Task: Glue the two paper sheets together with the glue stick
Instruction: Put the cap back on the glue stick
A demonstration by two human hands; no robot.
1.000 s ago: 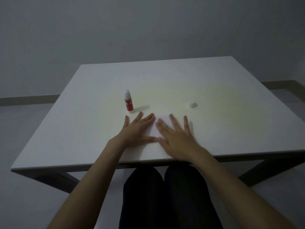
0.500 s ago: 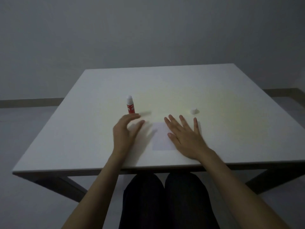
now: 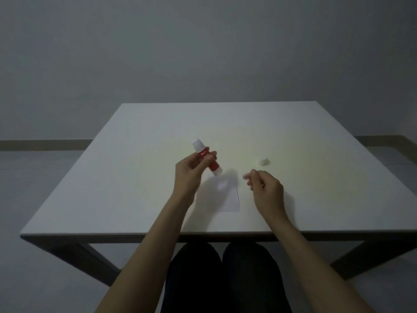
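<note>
White table (image 3: 135, 177), dim room. Left hand (image 3: 188, 175) grips glue stick (image 3: 206, 159) mid-barrel, tilted; light, rigid. Right hand (image 3: 266, 190) loosely curled, empty, beside thin, floppy paper sheets (image 3: 225, 197). Cap (image 3: 263, 161) apart.

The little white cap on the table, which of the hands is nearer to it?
Right. The right hand hovers loosely curled just short of the white cap, not touching it. The left hand is farther off on the other side, holding the glue stick tilted above the paper.
</note>
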